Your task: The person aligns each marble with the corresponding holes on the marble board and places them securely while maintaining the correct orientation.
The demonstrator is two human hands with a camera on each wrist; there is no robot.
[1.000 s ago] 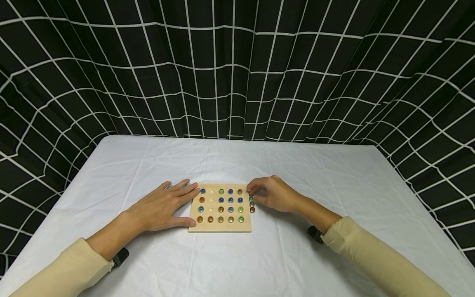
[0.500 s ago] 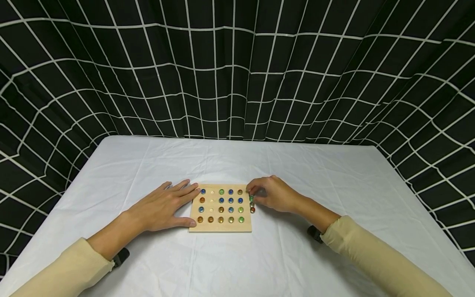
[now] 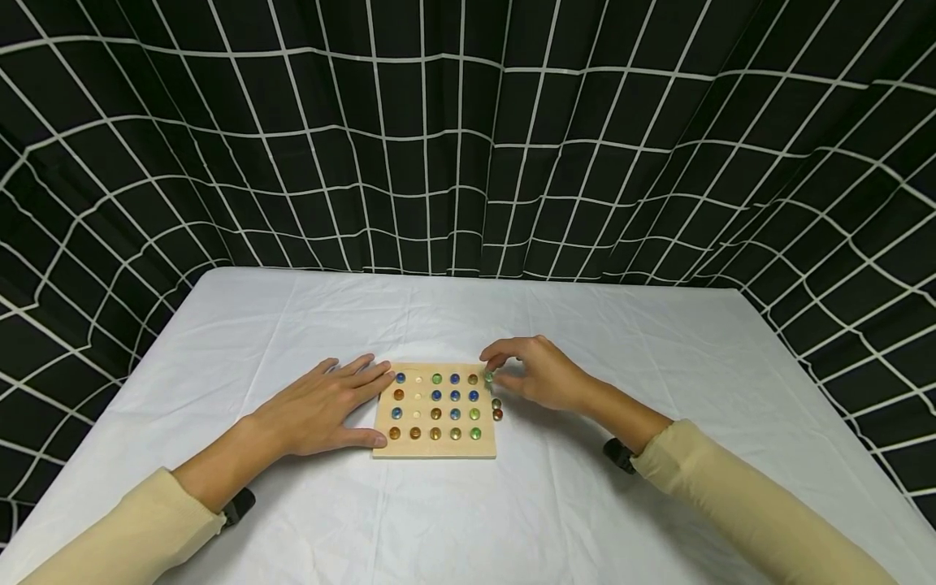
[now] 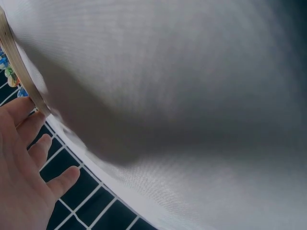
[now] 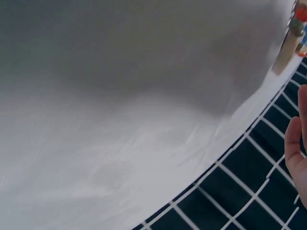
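Note:
A pale wooden board [image 3: 435,451] carries rows of glass marbles in blue, amber and green. Three holes in its second column from the left hold no marble. My left hand [image 3: 322,406] rests at the board's left edge with its fingers spread; in the left wrist view, fingertips touch the board's side [image 4: 21,67]. Just beyond the board's right edge, near its top corner, my right hand [image 3: 544,378] pinches a green marble [image 3: 489,377] between thumb and finger. The right wrist view catches only part of that hand [image 5: 297,153], its grip out of frame.
Two more marbles, one greenish [image 3: 496,404] and one reddish brown [image 3: 498,414], lie on the cloth along the board's right side. White cloth [image 3: 621,341] covers the table. A black curtain with white grid lines [image 3: 468,146] hangs behind and at both sides.
My right hand has taken the green marble from the row beside the board and moved it slightly up and left. The left hand and the board stay put.

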